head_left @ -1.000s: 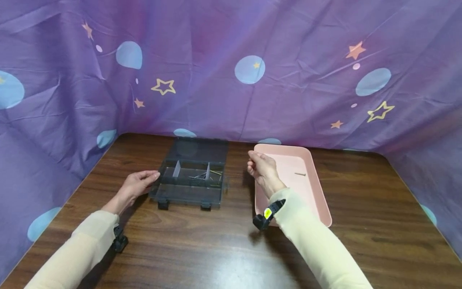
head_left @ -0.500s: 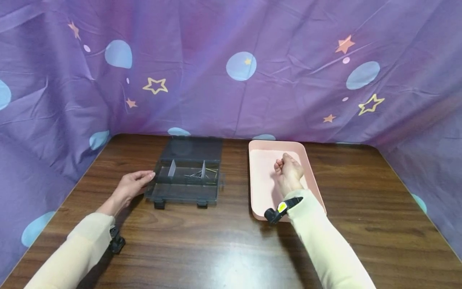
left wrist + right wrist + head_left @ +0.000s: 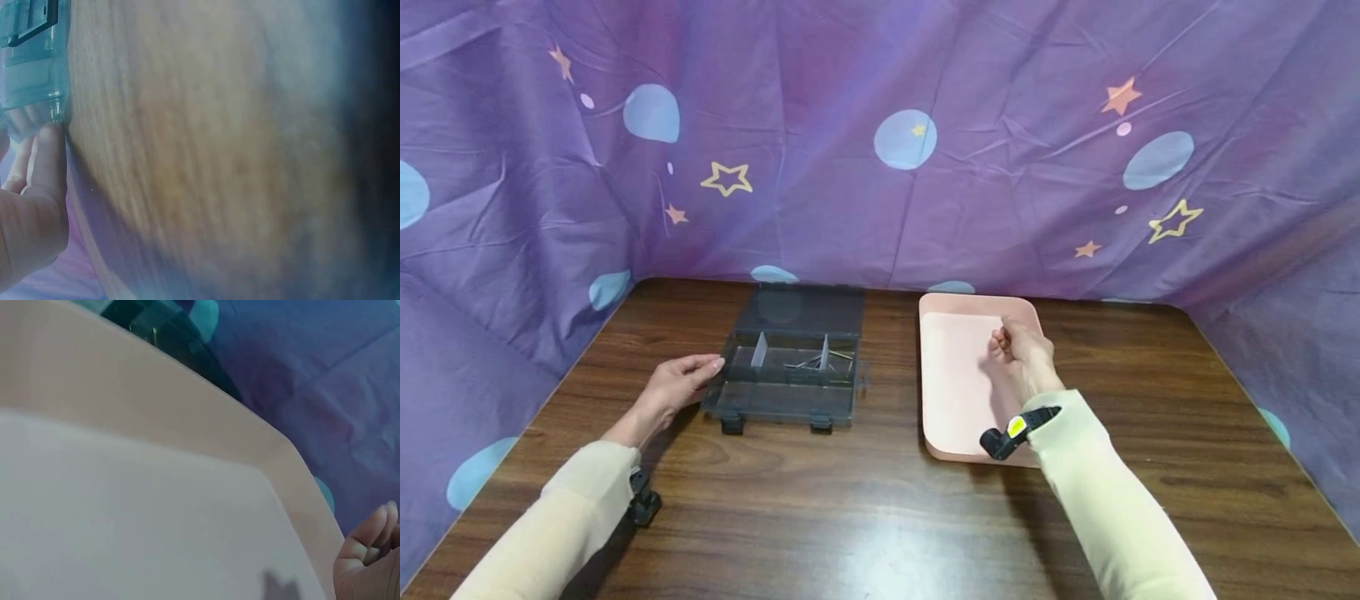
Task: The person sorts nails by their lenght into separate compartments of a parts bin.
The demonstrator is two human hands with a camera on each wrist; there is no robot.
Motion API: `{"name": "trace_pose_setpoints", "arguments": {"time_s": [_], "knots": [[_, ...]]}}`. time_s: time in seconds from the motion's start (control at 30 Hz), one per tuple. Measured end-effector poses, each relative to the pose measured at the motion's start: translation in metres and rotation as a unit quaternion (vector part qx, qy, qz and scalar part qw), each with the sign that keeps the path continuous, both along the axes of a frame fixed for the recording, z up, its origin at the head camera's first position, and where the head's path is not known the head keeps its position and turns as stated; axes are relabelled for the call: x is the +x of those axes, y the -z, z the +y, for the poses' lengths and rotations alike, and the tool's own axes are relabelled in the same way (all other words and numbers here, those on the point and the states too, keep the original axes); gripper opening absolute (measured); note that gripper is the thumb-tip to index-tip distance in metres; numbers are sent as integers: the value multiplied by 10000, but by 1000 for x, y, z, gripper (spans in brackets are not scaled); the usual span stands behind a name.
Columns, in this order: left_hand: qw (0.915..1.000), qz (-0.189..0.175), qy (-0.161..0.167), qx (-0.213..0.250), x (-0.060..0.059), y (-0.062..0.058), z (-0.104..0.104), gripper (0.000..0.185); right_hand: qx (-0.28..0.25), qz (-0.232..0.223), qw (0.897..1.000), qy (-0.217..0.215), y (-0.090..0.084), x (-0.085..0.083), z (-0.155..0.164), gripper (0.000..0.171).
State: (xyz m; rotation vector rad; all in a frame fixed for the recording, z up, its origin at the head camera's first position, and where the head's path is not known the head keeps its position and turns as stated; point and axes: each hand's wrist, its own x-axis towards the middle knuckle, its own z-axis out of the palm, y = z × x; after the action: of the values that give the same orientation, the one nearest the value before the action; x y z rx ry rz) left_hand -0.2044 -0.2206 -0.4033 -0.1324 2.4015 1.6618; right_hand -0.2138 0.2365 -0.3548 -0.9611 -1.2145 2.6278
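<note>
My left hand [image 3: 673,387] rests its fingertips against the left side of a dark see-through compartment box [image 3: 790,404]. In the left wrist view, straight fingers [image 3: 49,159] touch the end of the clear box [image 3: 34,75]. Several thin nails or screws [image 3: 811,362] lie in the box's back row, near a divider [image 3: 825,352]. Over the right part of a pink tray [image 3: 955,383] is my right hand [image 3: 1024,350], its fingers curled. In the right wrist view only part of that hand [image 3: 375,562] shows, and whether its fingertips hold anything is hidden.
The box's lid [image 3: 801,310] lies folded back toward the purple star-patterned curtain [image 3: 820,208]. Two black latches stick out at the box's front. Box and tray stand apart on a dark wooden table [image 3: 820,517].
My right hand has moved right, from the tray's left edge to its right part. The single screw seen lying in the tray earlier is out of sight now. My left hand stays at the box.
</note>
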Motion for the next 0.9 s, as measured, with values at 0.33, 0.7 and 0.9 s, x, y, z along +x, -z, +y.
{"name": "trace_pose_setpoints", "arguments": {"time_s": [0.33, 0.7, 0.9], "knots": [[10000, 41, -59, -4, -1, 1, 0, 58, -248, -117, 9991, -326, -1, 5, 27, 33], [9997, -16, 13, -254, -1, -1, 3, 61, -324, -179, 9944, 993, 16, 13, 5, 14], [9993, -4, 64, -359, 2, -2, 1, 62, 232, -89, 9880, 1527, 28, 12, -10, 13]]}}
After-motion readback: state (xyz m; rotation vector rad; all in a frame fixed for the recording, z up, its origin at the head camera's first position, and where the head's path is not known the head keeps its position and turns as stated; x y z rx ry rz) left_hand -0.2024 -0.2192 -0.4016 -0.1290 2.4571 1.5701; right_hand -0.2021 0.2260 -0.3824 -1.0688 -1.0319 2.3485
